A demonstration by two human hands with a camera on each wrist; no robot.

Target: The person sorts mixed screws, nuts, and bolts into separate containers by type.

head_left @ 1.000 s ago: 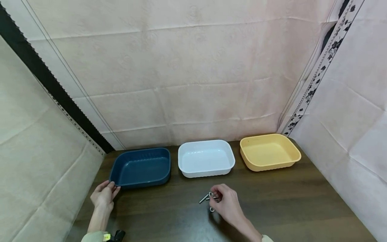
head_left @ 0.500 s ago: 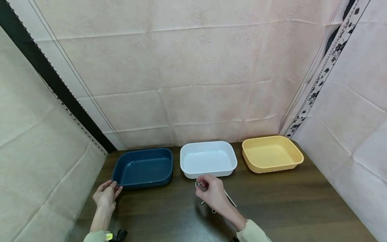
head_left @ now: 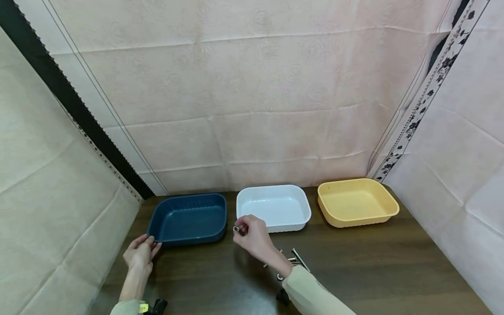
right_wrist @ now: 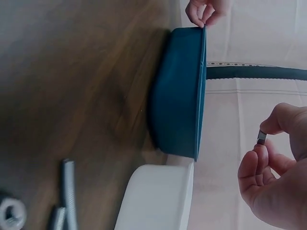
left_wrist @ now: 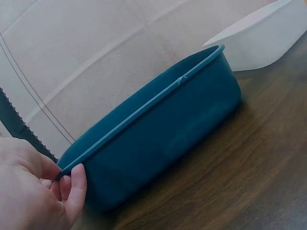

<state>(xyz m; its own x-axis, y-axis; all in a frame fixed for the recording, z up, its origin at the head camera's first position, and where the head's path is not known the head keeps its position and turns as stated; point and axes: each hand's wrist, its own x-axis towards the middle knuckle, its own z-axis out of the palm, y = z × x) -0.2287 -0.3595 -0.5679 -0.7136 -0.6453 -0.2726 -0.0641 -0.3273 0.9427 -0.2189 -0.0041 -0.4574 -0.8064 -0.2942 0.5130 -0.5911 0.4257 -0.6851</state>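
Note:
My left hand (head_left: 138,255) pinches the rim of a dark blue plastic tray (head_left: 188,221) at its near left corner; in the left wrist view, thumb and fingers lie on either side of that rim. My right hand (head_left: 253,238) is in the air just in front of the white tray (head_left: 275,206), hiding its near left corner. Between thumb and fingertips it pinches a small metal nut (right_wrist: 261,137). Beneath the right forearm, several bolts (head_left: 301,260) lie on the table, partly hidden by the wrist. Close to them lies another nut (head_left: 280,277).
A yellow tray (head_left: 357,202) stands to the right of the white one. All three trays form a row along the back of the brown wooden table (head_left: 354,267). Pale cloth walls (head_left: 252,109) rise behind and on both sides.
My right hand has lifted the nut away from the bolts and carried it left and forward, towards the gap between the blue and white trays. The left hand keeps its grip on the blue tray.

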